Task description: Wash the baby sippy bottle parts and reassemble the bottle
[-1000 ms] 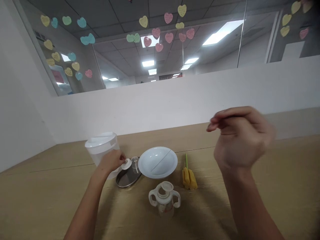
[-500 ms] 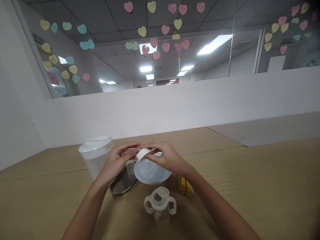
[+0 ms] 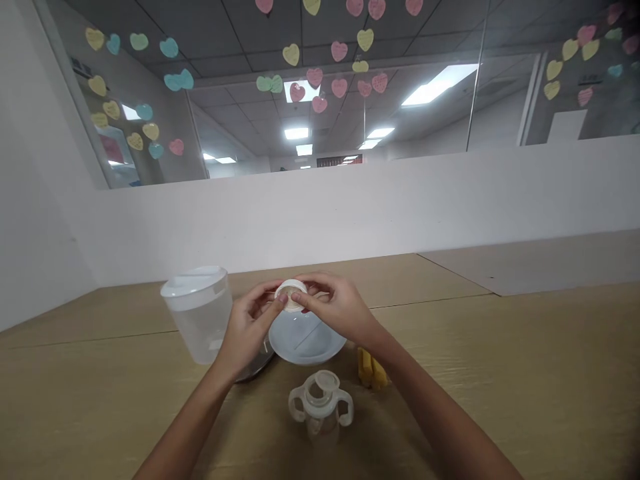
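A round white plastic bottle collar (image 3: 291, 295) is pinched between my left hand (image 3: 247, 327) and my right hand (image 3: 335, 307), with its hollow underside facing me. Both hands hover over a shallow white bowl (image 3: 306, 345). To the left stands a lidded translucent plastic pitcher (image 3: 197, 313). My left wrist hides most of a steel tray (image 3: 260, 371) and whatever sits on it. Nearer me is a baby bottle with two handles (image 3: 320, 403). A yellow sponge brush (image 3: 371, 369) lies right of the bowl.
Everything stands on a light wooden table (image 3: 125, 373). A white partition (image 3: 350, 213) runs behind it, with a glass pane above showing paper hearts. A beige ledge (image 3: 530, 263) lies along the partition at the right.
My right hand has come down from the air to join my left on the collar. The collar has risen from the tray to above the bowl and turned its underside toward me.
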Tool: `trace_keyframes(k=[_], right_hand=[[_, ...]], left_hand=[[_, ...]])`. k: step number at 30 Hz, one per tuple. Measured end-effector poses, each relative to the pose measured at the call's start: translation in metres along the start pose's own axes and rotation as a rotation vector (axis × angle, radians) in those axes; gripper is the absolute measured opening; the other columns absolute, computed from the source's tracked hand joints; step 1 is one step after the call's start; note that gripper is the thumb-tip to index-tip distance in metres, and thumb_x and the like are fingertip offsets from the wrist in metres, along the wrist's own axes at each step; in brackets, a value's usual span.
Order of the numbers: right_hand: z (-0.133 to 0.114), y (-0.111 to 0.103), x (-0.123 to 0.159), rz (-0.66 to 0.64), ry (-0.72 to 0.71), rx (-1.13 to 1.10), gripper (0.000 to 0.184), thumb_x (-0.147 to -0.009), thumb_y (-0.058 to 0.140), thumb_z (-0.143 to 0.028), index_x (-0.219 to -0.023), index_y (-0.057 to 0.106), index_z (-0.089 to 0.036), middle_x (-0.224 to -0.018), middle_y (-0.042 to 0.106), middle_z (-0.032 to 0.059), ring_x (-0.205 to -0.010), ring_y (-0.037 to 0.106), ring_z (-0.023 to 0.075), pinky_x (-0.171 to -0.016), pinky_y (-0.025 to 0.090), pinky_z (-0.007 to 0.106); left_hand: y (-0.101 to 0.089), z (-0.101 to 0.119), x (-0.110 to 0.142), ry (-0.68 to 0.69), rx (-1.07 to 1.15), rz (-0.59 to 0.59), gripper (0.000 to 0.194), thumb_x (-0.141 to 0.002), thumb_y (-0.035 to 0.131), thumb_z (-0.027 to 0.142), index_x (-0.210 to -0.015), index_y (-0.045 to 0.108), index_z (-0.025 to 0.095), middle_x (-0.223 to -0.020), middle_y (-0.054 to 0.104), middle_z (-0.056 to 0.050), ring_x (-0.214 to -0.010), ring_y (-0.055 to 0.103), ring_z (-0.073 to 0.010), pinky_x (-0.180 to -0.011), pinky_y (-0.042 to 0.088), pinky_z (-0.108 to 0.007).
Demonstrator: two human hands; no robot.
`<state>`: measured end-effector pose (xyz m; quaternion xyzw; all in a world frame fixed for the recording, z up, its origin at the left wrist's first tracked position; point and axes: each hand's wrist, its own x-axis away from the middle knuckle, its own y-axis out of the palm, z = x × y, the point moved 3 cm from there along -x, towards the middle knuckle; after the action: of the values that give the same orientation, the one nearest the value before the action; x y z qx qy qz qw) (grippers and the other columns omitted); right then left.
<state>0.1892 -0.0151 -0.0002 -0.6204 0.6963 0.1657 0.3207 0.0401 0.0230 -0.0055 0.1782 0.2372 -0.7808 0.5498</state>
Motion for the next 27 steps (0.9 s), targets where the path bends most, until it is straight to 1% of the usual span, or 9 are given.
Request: trace_keyframes(k=[3, 5, 8, 11, 14, 17, 21, 23, 27], right_hand=[[0.004, -0.002, -0.001, -0.118, 0.087, -0.199, 0.035, -0.083, 0.050, -0.040, -0.106, 0.064, -0.018, -0.096, 0.062, 0.0076, -0.076, 0.059, 0.0143, -0.058, 0.055, 0.027], [0.006, -0.001, -0.001, -0.144, 0.101, -0.198, 0.035, -0.084, 0.048, -0.040, -0.107, 0.062, -0.018, -0.101, 0.059, 0.0085, -0.073, 0.058, 0.0124, -0.053, 0.055, 0.025], [0.008, 0.005, 0.000, -0.176, 0.115, -0.174, 0.032, -0.083, 0.050, -0.039, -0.102, 0.063, -0.016, -0.090, 0.060, 0.0068, -0.062, 0.056, 0.0099, -0.046, 0.051, 0.022], [0.008, 0.011, 0.001, -0.115, 0.133, -0.199, 0.030, -0.082, 0.051, -0.038, -0.095, 0.063, -0.014, -0.069, 0.058, 0.0017, -0.052, 0.054, 0.0084, -0.042, 0.047, 0.020], [0.006, 0.011, 0.002, -0.040, 0.139, -0.127, 0.024, -0.081, 0.052, -0.034, -0.088, 0.062, -0.013, -0.060, 0.056, -0.0006, -0.048, 0.052, 0.0085, -0.043, 0.046, 0.021], [0.002, 0.010, 0.003, 0.015, 0.099, 0.043, 0.015, -0.080, 0.051, -0.028, -0.080, 0.059, -0.015, -0.060, 0.057, -0.0009, -0.048, 0.052, 0.0086, -0.045, 0.045, 0.022], [-0.004, 0.011, 0.005, 0.011, 0.001, 0.235, 0.011, -0.083, 0.045, -0.025, -0.080, 0.053, -0.017, -0.063, 0.057, -0.0006, -0.052, 0.052, 0.0096, -0.048, 0.041, 0.022], [-0.006, 0.012, 0.006, 0.008, -0.027, 0.271, 0.011, -0.084, 0.042, -0.024, -0.080, 0.050, -0.018, -0.062, 0.056, -0.0014, -0.052, 0.051, 0.0099, -0.049, 0.040, 0.022], [-0.008, 0.013, 0.008, 0.024, -0.086, 0.223, 0.012, -0.085, 0.039, -0.025, -0.079, 0.048, -0.018, -0.066, 0.056, -0.0010, -0.056, 0.051, 0.0101, -0.052, 0.041, 0.022]], left_hand=[[-0.003, -0.002, -0.001, -0.065, 0.108, -0.026, 0.036, -0.074, 0.067, 0.035, -0.104, 0.065, 0.016, -0.098, 0.068, -0.007, -0.089, 0.061, -0.0197, -0.075, 0.048, -0.026], [-0.002, -0.001, 0.000, -0.108, 0.194, -0.048, 0.035, -0.075, 0.066, 0.034, -0.106, 0.065, 0.017, -0.099, 0.068, -0.007, -0.089, 0.060, -0.0195, -0.074, 0.048, -0.026], [0.002, 0.001, 0.002, -0.143, 0.297, -0.052, 0.033, -0.075, 0.066, 0.032, -0.104, 0.067, 0.017, -0.099, 0.067, -0.007, -0.090, 0.060, -0.0190, -0.073, 0.048, -0.025], [0.004, 0.002, 0.002, -0.179, 0.364, -0.050, 0.031, -0.074, 0.066, 0.030, -0.103, 0.067, 0.017, -0.097, 0.068, -0.006, -0.089, 0.060, -0.0188, -0.074, 0.049, -0.026], [0.004, 0.000, 0.003, -0.201, 0.434, -0.068, 0.034, -0.080, 0.059, 0.033, -0.110, 0.064, 0.018, -0.104, 0.066, -0.008, -0.092, 0.060, -0.0207, -0.077, 0.050, -0.031], [0.006, 0.001, 0.006, -0.147, 0.377, -0.126, 0.045, -0.082, 0.054, 0.040, -0.123, 0.054, 0.021, -0.117, 0.060, -0.008, -0.097, 0.058, -0.0222, -0.079, 0.049, -0.034], [0.009, 0.001, 0.010, -0.084, 0.180, -0.127, 0.056, -0.078, 0.063, 0.035, -0.129, 0.046, 0.022, -0.113, 0.061, -0.007, -0.086, 0.059, -0.0164, -0.081, 0.047, -0.029], [0.009, -0.001, 0.009, -0.085, 0.213, -0.124, 0.050, -0.079, 0.062, 0.035, -0.125, 0.049, 0.021, -0.110, 0.062, -0.007, -0.081, 0.059, -0.0148, -0.079, 0.047, -0.028], [0.008, -0.005, 0.006, -0.100, 0.402, -0.164, 0.046, -0.078, 0.062, 0.036, -0.120, 0.055, 0.020, -0.110, 0.062, -0.007, -0.088, 0.059, -0.0177, -0.077, 0.048, -0.027]])
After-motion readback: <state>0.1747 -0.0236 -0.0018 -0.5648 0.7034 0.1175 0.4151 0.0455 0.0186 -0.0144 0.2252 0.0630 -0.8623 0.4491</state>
